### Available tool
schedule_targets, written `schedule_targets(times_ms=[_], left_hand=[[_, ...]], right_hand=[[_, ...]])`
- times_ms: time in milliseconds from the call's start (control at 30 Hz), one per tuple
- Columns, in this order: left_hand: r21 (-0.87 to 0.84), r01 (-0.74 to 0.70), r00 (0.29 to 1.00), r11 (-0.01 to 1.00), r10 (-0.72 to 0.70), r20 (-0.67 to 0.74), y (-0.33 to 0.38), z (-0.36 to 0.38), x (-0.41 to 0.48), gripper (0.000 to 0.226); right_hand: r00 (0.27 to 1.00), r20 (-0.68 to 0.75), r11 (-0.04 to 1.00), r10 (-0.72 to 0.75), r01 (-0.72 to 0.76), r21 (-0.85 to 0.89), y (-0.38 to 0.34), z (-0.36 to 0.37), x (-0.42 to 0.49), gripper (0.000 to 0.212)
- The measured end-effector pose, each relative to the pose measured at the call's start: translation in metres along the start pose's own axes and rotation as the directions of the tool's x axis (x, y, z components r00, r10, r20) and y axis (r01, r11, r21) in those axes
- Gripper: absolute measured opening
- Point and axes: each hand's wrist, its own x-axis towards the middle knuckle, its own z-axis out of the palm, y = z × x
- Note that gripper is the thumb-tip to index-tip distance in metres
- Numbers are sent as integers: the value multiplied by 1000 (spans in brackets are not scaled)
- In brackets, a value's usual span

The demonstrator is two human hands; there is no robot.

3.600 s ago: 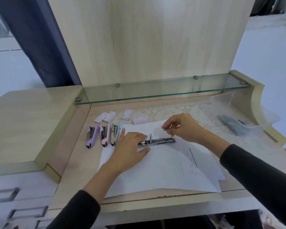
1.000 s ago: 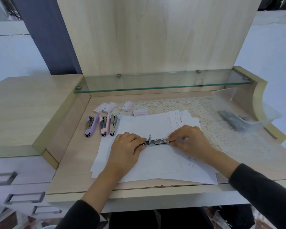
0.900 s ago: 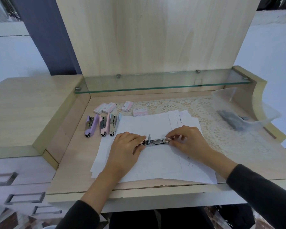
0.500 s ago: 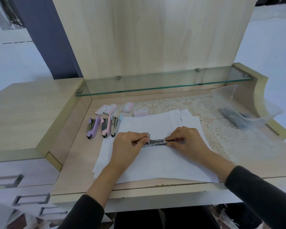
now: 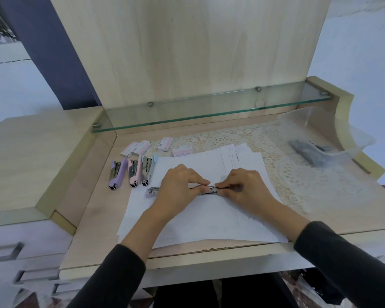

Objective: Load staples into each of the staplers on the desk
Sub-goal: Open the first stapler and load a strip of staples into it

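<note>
While I watch through the head camera, the left hand (image 5: 180,190) lies curled over the open stapler (image 5: 209,190), with thumb and forefinger pinching its metal rail. The right hand (image 5: 246,188) meets it from the other side, fingertips pressed together on the rail's right end. I cannot tell whether a staple strip sits under them. The stapler lies flat on the paper sheets (image 5: 209,221) at mid-desk, its lilac end poking out left of the left hand. Both hands hide most of it. Three staplers (image 5: 135,174) lie side by side just left of the paper, with staple boxes (image 5: 182,151) behind them. To the right are a lace mat (image 5: 298,174) and a clear bin (image 5: 320,121).
</note>
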Motion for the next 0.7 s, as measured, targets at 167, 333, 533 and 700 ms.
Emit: schedule_targets(times_ms=[167,333,533,700], left_hand=[[136,-97,995,986,93,34,-5,4,0,16],[274,-201,978,941,178,105,-7,2,-7,28],[283,-94,996,954,89,29,-24,-28,-18,32],[302,43,998,952,-27,-56,-45,-57,-36,24]], right_hand=[[1000,1,1000,-21,21,0,2,-1,1,14],[1000,13,1000,-14,14,0,2,-1,1,14],[999,14,999,45,-45,19,1,-1,-1,13],[997,31,998,68,-67,-16,1,-2,-1,13]])
